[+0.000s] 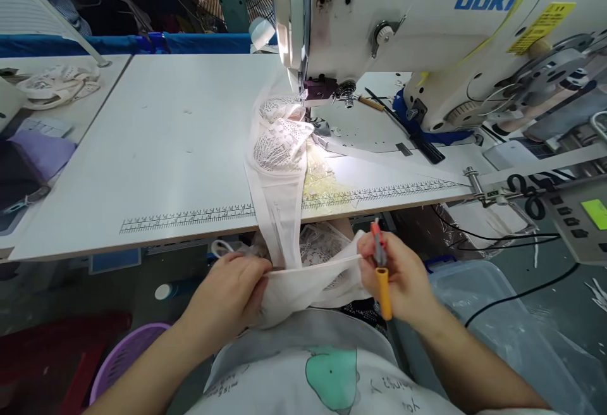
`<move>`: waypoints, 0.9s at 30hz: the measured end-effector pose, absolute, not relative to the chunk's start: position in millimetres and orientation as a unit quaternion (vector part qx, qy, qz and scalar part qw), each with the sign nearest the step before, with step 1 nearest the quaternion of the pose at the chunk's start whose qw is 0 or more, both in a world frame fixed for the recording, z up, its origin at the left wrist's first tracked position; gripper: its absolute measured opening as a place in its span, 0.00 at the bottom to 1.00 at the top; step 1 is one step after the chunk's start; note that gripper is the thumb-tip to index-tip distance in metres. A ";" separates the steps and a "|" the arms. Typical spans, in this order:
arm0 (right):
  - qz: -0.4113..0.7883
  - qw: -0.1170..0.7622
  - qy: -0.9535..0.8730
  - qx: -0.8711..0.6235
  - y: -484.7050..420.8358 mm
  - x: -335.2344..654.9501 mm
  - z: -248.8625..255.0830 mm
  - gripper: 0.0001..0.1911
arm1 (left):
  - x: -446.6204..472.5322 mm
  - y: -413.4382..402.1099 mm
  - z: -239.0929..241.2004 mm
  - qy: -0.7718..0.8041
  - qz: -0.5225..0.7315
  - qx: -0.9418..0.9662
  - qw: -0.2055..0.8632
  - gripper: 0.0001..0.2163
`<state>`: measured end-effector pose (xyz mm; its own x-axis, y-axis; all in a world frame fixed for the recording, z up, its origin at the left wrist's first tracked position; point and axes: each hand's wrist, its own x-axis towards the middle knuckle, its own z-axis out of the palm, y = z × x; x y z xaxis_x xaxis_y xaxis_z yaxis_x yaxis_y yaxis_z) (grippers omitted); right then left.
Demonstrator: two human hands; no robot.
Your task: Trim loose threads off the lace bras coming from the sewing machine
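A white lace garment (279,143) lies under the needle of the white sewing machine (427,29) and hangs over the table's front edge into my lap. My left hand (232,291) is closed on the sheer white fabric (308,285) below the table edge. My right hand (393,276) pinches the other end of that fabric and also holds a thread snipper (382,272) with an orange handle and red tip. The fabric is stretched between both hands.
The white sewing table (180,149) carries a printed ruler along its front edge. A pile of white pieces (57,83) sits at the far left. A purple basket (123,358) stands below left, a clear plastic bin (478,301) below right, and a control panel (583,219) at the right.
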<state>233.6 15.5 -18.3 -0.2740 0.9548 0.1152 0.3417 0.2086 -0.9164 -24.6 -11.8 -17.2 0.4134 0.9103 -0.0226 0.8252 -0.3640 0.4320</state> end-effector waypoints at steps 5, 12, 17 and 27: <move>0.289 0.289 -0.714 -0.569 21.0 257.2 -23.1 0.08 | -28.8 -8.3 -13.2 0.532 0.096 0.815 0.210 0.08; 0.449 0.243 -0.720 -0.471 14.5 219.0 -24.4 0.14 | -3.7 -4.7 -4.2 0.452 0.077 0.865 0.206 0.09; 0.546 0.225 -0.698 -0.405 9.3 184.1 -31.6 0.08 | 1.9 -5.0 -6.3 0.419 0.065 0.887 0.183 0.11; 0.589 0.281 -0.642 -0.402 13.5 200.0 -43.1 0.08 | -56.3 -12.3 2.9 0.461 0.107 0.866 0.164 0.11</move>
<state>200.0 13.5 -43.1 -0.5184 0.8475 -0.1135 0.1853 -0.0182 -0.9825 -56.3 -12.3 2.9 0.5522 0.8330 0.0346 0.7626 -0.5215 0.3827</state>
